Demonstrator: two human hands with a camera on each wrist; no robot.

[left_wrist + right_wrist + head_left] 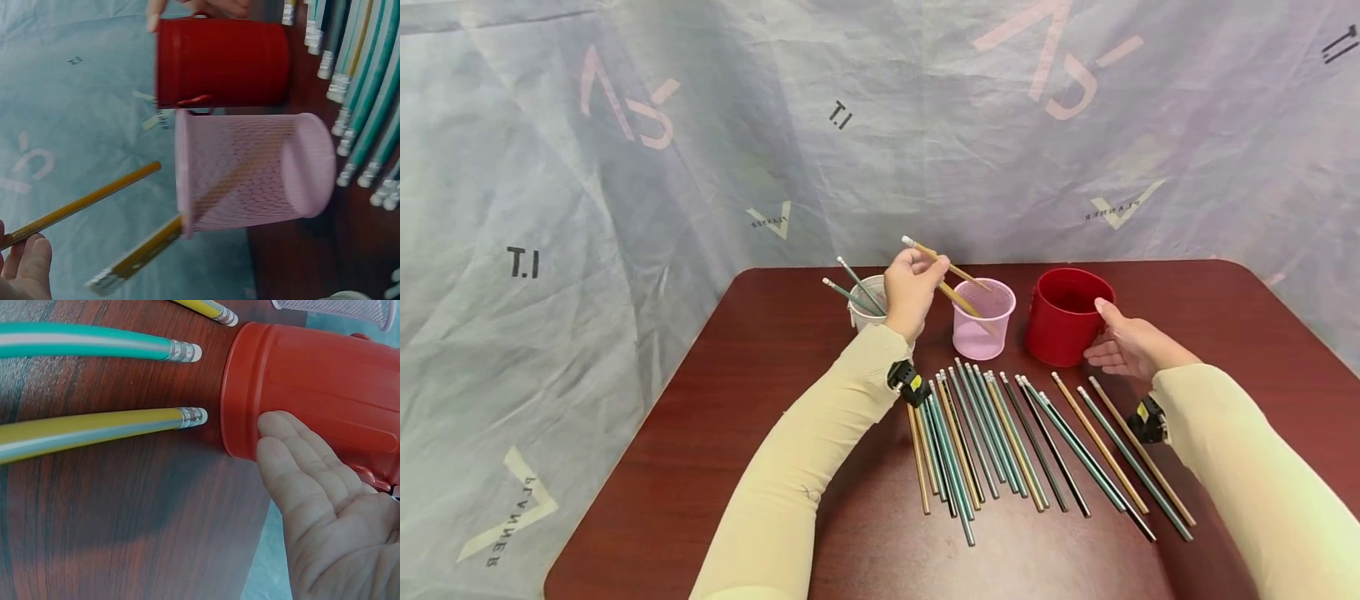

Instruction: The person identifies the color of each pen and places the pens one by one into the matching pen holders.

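My left hand (912, 292) pinches a yellow pencil (87, 208) between thumb and fingers, eraser end up. The pencil's lower end points over the mouth of a pink mesh cup (979, 340). Inside that cup another yellow pencil (147, 250) leans, its eraser end sticking out past the rim. My right hand (1131, 346) is at the right side of a red cup (1054, 333) with a small handle. In the right wrist view its fingers lie extended along the cup's wall, while the head view shows the thumb at the rim.
Left of the pink cup stands a white cup (856, 318) holding green pencils (855, 277), partly hidden by my left hand. A row of yellow, green and black pencils (992, 433) lies on the dark red table (737, 467) before the cups. A printed grey cloth (880, 142) hangs behind.
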